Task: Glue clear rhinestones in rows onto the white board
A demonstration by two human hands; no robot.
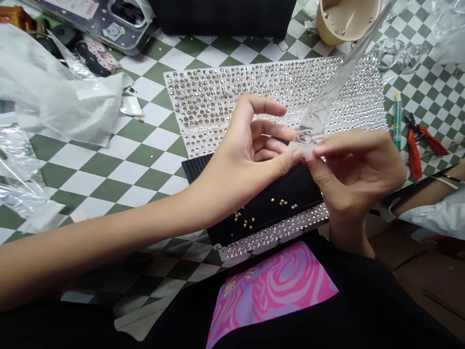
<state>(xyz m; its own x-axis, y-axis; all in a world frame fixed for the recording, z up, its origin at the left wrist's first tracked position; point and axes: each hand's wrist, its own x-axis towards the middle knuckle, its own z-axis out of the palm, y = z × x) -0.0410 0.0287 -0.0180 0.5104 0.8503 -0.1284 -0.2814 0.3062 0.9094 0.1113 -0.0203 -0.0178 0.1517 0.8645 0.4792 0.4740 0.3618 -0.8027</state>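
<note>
My left hand (250,160) pinches the near edge of a clear plastic strip (319,114) between thumb and fingers. My right hand (356,169) grips the same edge just beside it, the fingertips of both hands almost touching. The strip rises from them toward the upper right. Beneath my hands lies a black ridged board (269,218) with several small gold beads (249,223) on it. Under and behind the board spreads a white sheet covered with rows of shiny rhinestones (203,102); another rhinestone band (276,230) shows along the board's near edge.
A beige bowl (323,24) stands at the back right. Red-handled pliers (414,150) and a green tube (397,121) lie at the right, near another person's arm (417,194). Plastic bags (72,102) and a phone case (119,31) lie at the left. A black box (225,17) is behind.
</note>
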